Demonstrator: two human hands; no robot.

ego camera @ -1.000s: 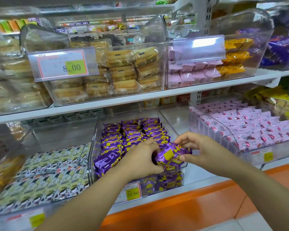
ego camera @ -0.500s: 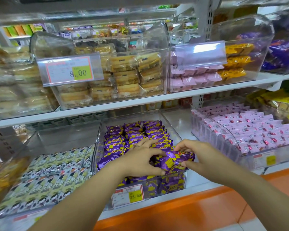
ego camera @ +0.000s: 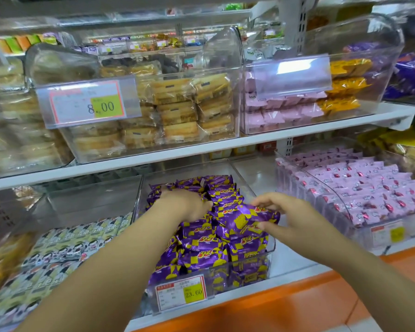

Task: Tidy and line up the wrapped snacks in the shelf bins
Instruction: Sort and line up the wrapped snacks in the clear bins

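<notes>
Observed at the lower shelf (ego camera: pixel 292 262): a clear bin (ego camera: pixel 271 246) in the middle, filled with stacked purple packets (ego camera: pixel 201 250) printed with yellow checks.

Right hand (ego camera: pixel 291 218): grasping one purple packet (ego camera: pixel 246 218) at its right end. The fingers (ego camera: pixel 265 200) lie along the packet's upper edge and the thumb (ego camera: pixel 265 226) presses from below, so the wrapper is pinched between them. The packet is raised just above the stack, over the right front part of the bin, with its length running leftward from the fingertips towards the other hand.

Left hand (ego camera: pixel 186 203): reaching into the bin from the left, with its back turned upward, resting on the middle of the stack. Its fingers dip down among the packets and are hidden; I cannot tell whether they grasp anything. The raised packet's left end lies just beside this hand's knuckles.

A price label (ego camera: pixel 181 293) reading 23.60 is fixed to the bin's front. Pink packets (ego camera: pixel 369 188) fill the bin to the right, well apart from both hands. Black-and-white packets (ego camera: pixel 58 248) fill the bin to the left.
</notes>
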